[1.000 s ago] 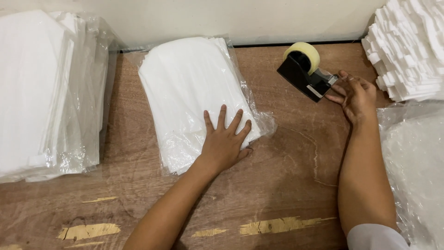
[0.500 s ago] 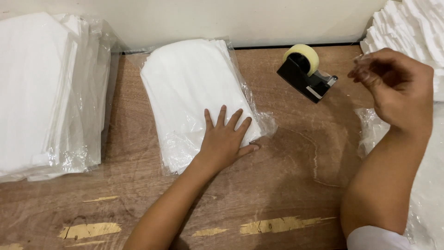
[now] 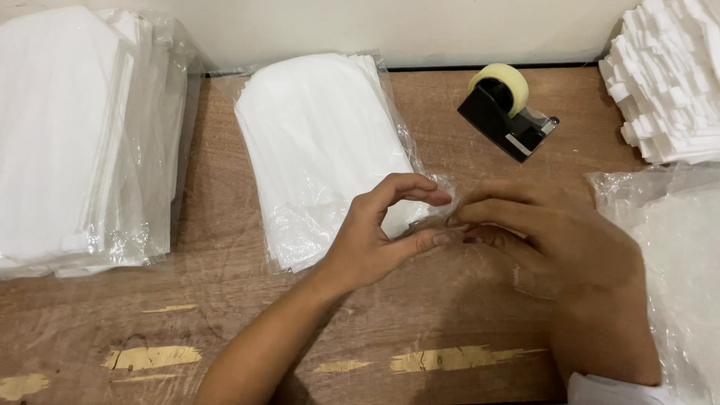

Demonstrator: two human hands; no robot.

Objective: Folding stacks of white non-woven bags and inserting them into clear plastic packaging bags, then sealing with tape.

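both hands meeting at the lower right corner of the clear bag of white sheets (image 3: 322, 150), lying flat on the wooden surface (image 3: 465, 330) left of the black tape dispenser (image 3: 508, 112). left hand (image 3: 375, 236) pinched thumb to forefinger on the loose plastic flap, right hand (image 3: 555, 240) curled with fingertips together on what looks like a strip of clear tape, too faint to confirm. best to keep the flap pulled taut and folded flat against the pack, then press the tape down from one end, smoothing out wrinkles.
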